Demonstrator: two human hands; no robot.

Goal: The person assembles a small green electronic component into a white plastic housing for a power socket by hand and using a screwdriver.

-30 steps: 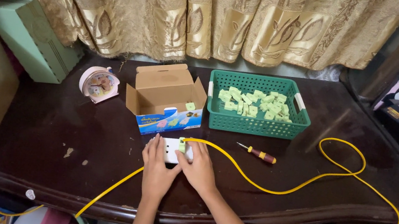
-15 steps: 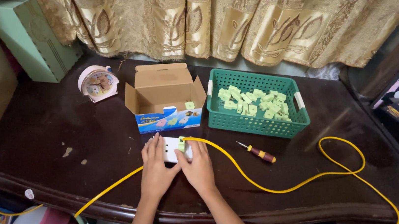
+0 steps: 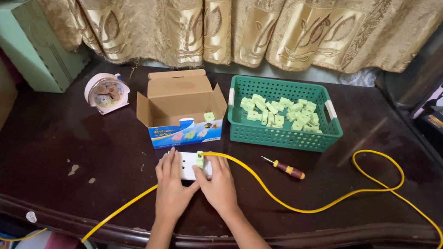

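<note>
Between the left hand (image 3: 172, 186) and right hand (image 3: 219, 184), both are gripping a white socket block (image 3: 188, 165). It's looking light and rigid, easiest pinching by its sides; yellow cable (image 3: 300, 208) is trailing right.

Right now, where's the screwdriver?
In the head view, the small screwdriver lies on the dark table just right of the right hand, in front of the green basket, beside the yellow cable.

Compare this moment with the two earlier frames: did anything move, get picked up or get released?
Nothing visibly changed. Both the left hand and the right hand stay pressed on the white socket block with its small green piece. The yellow cable, screwdriver, green basket and open box lie as before.
</note>
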